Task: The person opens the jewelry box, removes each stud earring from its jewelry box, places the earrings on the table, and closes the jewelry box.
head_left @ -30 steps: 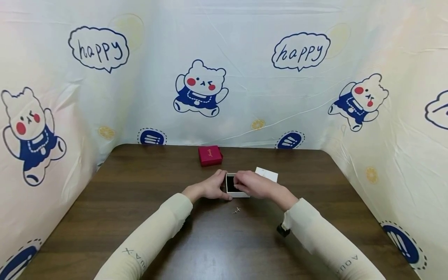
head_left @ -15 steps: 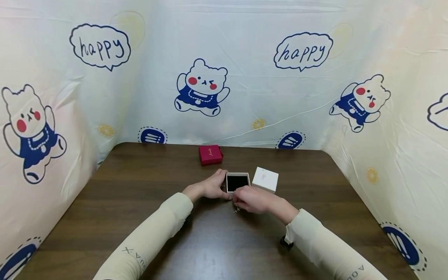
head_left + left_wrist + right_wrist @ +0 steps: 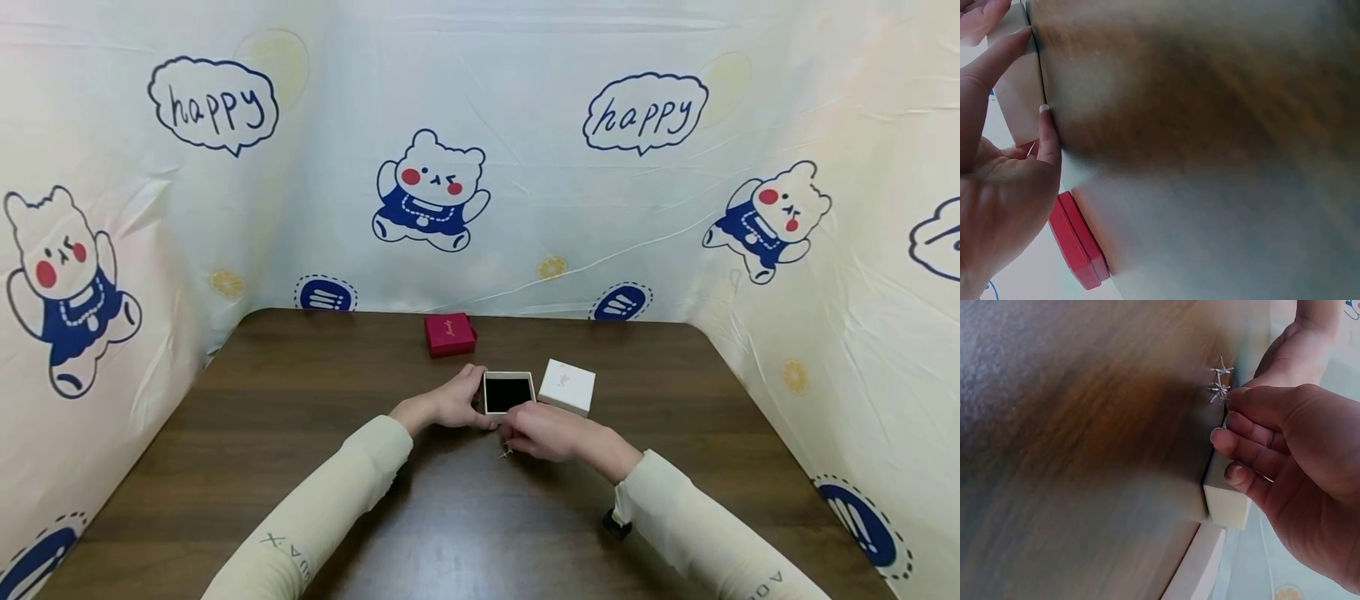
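Observation:
My left hand (image 3: 450, 400) holds an open white box (image 3: 510, 374) with a black lining by its left side. In the left wrist view its thumb and a finger press on the box's pale wall (image 3: 1017, 94). My right hand (image 3: 547, 429) is at the near side of the box. Thumb and index finger pinch the end of a small silver piece of jewelry with star shapes (image 3: 1219, 384), perhaps an earring, just above or on the table. The right fingers partly hide the box's front wall.
A white lid (image 3: 567, 385) with small lettering stands right of the box. Farther back on the brown table (image 3: 337, 358) sits a small red box (image 3: 450, 335). A printed cloth (image 3: 525, 208) surrounds the table's back and sides.
My right hand has come from over the white box down to its near side, where the silver jewelry lay, and now pinches it. The left hand stays on the box.

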